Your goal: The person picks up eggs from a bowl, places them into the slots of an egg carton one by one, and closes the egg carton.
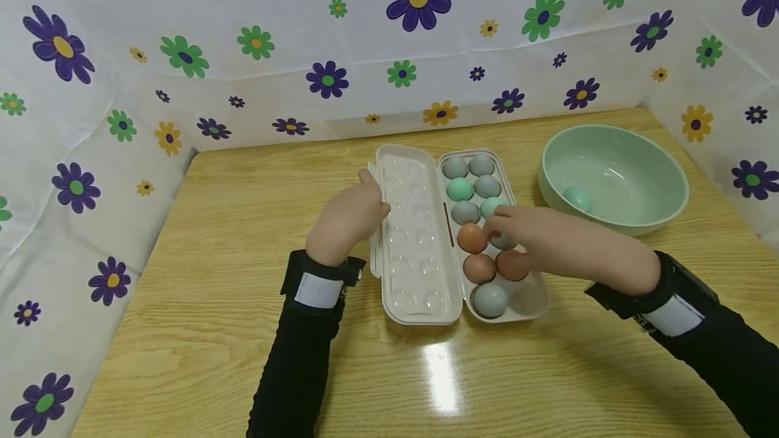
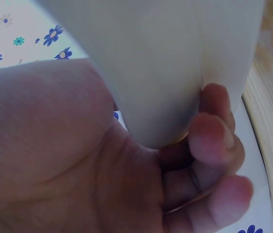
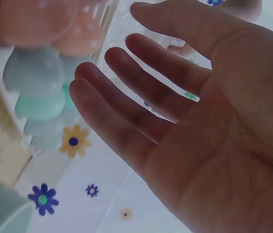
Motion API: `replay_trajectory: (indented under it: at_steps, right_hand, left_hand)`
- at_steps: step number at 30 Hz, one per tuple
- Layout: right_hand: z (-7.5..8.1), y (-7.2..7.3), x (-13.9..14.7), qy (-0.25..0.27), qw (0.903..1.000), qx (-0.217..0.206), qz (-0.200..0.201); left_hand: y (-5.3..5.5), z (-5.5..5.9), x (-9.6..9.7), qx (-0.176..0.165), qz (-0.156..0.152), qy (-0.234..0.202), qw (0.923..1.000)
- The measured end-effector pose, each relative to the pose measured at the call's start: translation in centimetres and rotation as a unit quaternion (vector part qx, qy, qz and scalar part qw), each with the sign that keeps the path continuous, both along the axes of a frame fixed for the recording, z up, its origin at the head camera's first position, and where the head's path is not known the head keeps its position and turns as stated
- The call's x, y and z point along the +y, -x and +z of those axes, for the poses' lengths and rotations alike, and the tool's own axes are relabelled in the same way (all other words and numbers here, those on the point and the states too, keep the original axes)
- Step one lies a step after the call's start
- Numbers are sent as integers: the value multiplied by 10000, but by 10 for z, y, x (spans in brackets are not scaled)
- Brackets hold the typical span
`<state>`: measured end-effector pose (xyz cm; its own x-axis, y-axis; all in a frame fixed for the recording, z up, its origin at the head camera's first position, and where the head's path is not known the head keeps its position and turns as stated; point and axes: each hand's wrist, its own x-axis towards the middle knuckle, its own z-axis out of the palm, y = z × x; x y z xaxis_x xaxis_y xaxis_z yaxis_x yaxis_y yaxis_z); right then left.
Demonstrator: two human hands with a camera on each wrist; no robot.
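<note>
An opened plastic egg carton [image 1: 423,313] lies on the table, its dimpled lid folded out to the left. My left hand [image 1: 349,218] grips the lid's outer left edge; in the left wrist view its fingers [image 2: 209,138] curl round the pale plastic. Two columns of eggs fill most of the base: grey, green and reddish-brown ones. Above the right column hovers my right hand [image 1: 541,238], fingers fairly straight and spread in the right wrist view, nothing between them. Closest to its fingertips are an orange-brown egg [image 1: 471,238] and a brown egg [image 1: 512,265], the latter partly covered.
Right of the carton stands a mint-green bowl [image 1: 645,174] with one turquoise egg [image 1: 577,199] inside. The wooden table [image 1: 243,235] is bordered at the back and sides by a white cloth [image 1: 365,32] printed with flowers.
</note>
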<state>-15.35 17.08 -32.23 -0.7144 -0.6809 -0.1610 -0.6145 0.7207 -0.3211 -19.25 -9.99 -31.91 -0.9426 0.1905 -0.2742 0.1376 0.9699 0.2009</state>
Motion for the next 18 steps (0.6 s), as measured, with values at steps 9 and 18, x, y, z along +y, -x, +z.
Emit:
replay_trajectory:
  at_steps: [9,18]
  right_hand:
    - [6,22,18,-28,9994,294,-202]
    - [7,46,32,-30,9968,-50,-797]
  left_hand:
    - [1,-1,-1,25,-32,42,10000]
    - [2,-2,-1,-14,-37,43,10000]
